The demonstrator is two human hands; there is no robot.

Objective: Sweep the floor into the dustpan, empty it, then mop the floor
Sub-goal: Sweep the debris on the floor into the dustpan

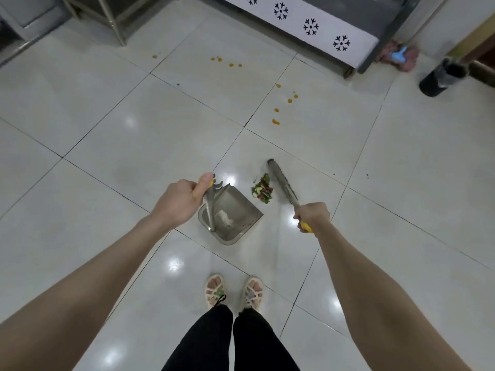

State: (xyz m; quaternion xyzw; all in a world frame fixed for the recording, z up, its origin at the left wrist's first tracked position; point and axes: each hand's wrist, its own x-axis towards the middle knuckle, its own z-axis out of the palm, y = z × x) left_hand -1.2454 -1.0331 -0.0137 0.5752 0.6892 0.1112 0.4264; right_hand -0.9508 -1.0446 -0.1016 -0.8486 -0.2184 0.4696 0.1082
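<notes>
While the dustpan [235,215] rests on the glossy tiled floor [107,129] at twelve o'clock from the person's feet, the left hand [182,202] holds its upright handle near the yellow top, fingers wrapped fully round it. The right hand [312,215] is curled just as tightly round the broom [284,183] near the handle's yellow end. The brush head lies on the floor at two o'clock from the pan.

A small pile of scraps [262,190], green and reddish, sits at one o'clock from the pan, between its open lip and the bristles and close to both.

The pan looks thin and light, so it will likely skid on such smooth tile unless the high grip presses the lip down flat. The scraps look limp and damp: light to push, but apt to smear or cling, so short low strokes should suit them.

Orange spots [276,121] farther out at one o'clock look wet and are probably work for the mop [399,56].
</notes>
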